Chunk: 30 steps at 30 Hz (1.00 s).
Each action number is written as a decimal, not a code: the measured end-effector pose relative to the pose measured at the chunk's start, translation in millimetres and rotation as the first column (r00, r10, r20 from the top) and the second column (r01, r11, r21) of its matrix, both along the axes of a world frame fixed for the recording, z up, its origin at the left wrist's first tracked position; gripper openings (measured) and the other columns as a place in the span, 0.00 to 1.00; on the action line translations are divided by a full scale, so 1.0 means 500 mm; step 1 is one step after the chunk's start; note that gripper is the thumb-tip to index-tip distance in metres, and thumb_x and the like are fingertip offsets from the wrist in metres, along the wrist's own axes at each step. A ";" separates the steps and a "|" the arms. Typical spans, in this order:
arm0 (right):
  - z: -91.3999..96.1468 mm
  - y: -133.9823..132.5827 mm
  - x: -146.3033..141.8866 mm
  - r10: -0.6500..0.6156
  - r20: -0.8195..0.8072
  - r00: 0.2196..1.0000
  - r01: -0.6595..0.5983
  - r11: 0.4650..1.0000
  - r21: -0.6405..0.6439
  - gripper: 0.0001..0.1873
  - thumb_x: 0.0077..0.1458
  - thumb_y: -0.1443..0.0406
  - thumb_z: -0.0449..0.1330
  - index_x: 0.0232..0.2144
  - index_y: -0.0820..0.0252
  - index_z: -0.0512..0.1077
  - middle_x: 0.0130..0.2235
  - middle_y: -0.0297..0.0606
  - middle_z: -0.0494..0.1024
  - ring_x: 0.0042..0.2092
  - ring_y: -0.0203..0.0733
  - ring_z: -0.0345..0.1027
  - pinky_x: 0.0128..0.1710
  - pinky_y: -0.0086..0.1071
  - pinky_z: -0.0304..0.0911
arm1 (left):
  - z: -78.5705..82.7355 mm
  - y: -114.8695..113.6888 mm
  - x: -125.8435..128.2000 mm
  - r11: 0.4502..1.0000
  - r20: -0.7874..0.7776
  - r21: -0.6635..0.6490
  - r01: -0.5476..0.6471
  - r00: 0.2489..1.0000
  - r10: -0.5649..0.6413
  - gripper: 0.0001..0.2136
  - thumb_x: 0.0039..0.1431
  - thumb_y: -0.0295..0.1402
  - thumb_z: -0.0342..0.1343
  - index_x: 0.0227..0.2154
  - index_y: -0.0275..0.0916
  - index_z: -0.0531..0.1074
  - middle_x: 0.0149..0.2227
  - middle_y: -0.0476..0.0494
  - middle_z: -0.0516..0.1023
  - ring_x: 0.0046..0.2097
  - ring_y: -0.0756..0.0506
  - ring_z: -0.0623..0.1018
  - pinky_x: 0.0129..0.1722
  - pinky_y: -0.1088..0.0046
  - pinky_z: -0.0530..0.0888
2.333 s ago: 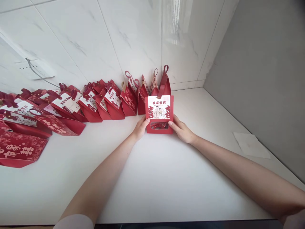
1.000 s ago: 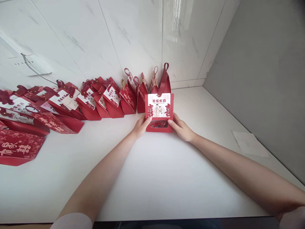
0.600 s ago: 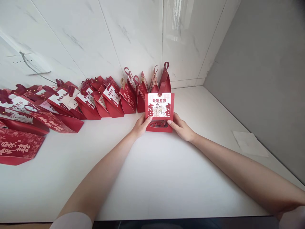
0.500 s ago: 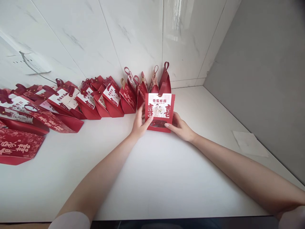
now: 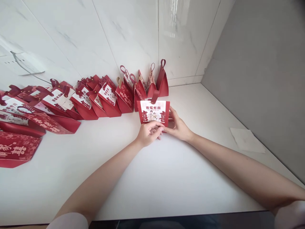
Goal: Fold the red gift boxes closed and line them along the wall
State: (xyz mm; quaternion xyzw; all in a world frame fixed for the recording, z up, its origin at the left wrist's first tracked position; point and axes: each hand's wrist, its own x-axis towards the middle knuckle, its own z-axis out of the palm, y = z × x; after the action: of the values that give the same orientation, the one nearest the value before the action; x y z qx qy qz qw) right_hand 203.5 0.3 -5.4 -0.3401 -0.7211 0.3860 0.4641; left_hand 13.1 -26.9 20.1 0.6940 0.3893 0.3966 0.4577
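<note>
A red gift bag [image 5: 153, 112] with a white picture label and a red strap handle stands on the white counter [image 5: 152, 178], slightly tilted. My left hand [image 5: 148, 133] covers its lower front, fingers curled over the bottom part. My right hand [image 5: 177, 126] grips its lower right side, fingers bent against the bag. The bag's lower window is hidden behind my fingers.
A row of several similar red gift bags [image 5: 105, 97] leans along the marble wall from the corner to the far left. A flat red bag [image 5: 16, 151] lies at the left edge. A white paper sheet [image 5: 246, 140] rests by the grey right wall.
Both hands pulled the bag slightly nearer and left, away from the row. My left hand moved from the bag's side onto its lower front, hiding the window.
</note>
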 end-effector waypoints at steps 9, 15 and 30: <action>-0.012 0.005 -0.002 -0.061 0.010 0.998 0.058 0.984 0.169 0.51 0.50 0.53 0.69 0.67 0.50 0.45 0.64 0.47 0.63 0.61 0.55 0.63 0.61 0.53 0.60 | 0.006 0.008 0.005 0.927 0.112 -0.366 0.084 0.993 -0.046 0.14 0.56 0.40 0.59 0.40 0.34 0.75 0.28 0.44 0.79 0.28 0.45 0.82 0.27 0.75 0.76; -0.012 0.004 -0.002 -0.083 0.038 0.996 0.076 0.982 0.172 0.50 0.50 0.54 0.68 0.67 0.49 0.46 0.65 0.47 0.61 0.61 0.56 0.62 0.59 0.53 0.61 | 0.008 0.010 0.011 0.912 0.125 -0.403 0.074 0.992 -0.026 0.13 0.53 0.38 0.61 0.37 0.34 0.74 0.27 0.45 0.78 0.27 0.46 0.81 0.27 0.74 0.76; -0.011 0.004 -0.001 -0.079 0.046 0.996 0.071 0.986 0.152 0.49 0.50 0.55 0.69 0.66 0.49 0.47 0.65 0.47 0.60 0.62 0.55 0.61 0.60 0.53 0.61 | 0.003 0.013 0.005 0.924 0.108 -0.370 0.096 0.992 -0.060 0.13 0.55 0.39 0.60 0.37 0.35 0.72 0.27 0.45 0.79 0.28 0.46 0.81 0.27 0.74 0.75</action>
State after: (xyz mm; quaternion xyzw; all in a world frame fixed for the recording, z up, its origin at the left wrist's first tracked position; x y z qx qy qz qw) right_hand 202.9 2.2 -11.1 -0.3410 -0.7466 0.3039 0.4836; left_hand 15.7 -20.5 21.7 0.5892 0.4076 0.3291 0.6151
